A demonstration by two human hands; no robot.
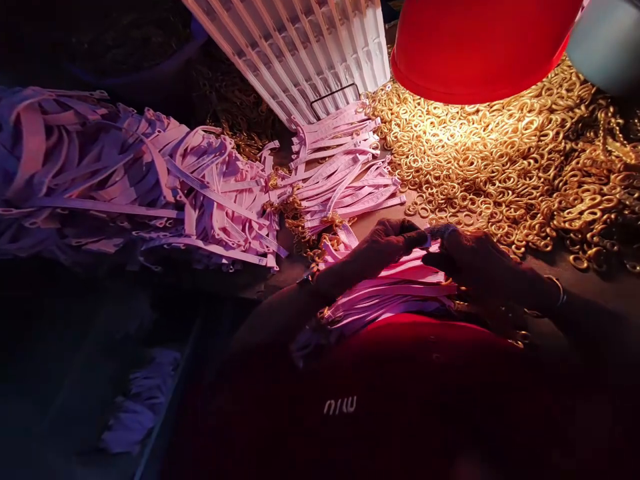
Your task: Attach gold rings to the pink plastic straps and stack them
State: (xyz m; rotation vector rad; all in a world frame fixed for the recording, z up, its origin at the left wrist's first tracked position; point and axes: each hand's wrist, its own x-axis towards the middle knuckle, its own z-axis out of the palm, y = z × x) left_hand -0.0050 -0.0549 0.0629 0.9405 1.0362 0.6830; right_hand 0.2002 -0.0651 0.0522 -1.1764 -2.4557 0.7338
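Above a layer of pink straps (400, 283) on the table, my two hands meet with fingertips almost touching. My left hand (387, 241) is closed in a pinch on the end of a pink strap (427, 243), a small lit piece of which shows between the hands. Facing it, my right hand (480, 259) is also closed, its thumb and fingers pressed together at the same spot. Shadow hides what lies in its fingertips. Just beyond the hands spreads a large heap of gold-coloured rings (475, 167).
A big pile of pink straps (125, 173) covers the left of the table. More straps (345, 167) lie in front of a white ribbed panel (300, 53). A red lamp shade (480, 47) hangs low over the rings, beside a grey rounded object (607, 47).
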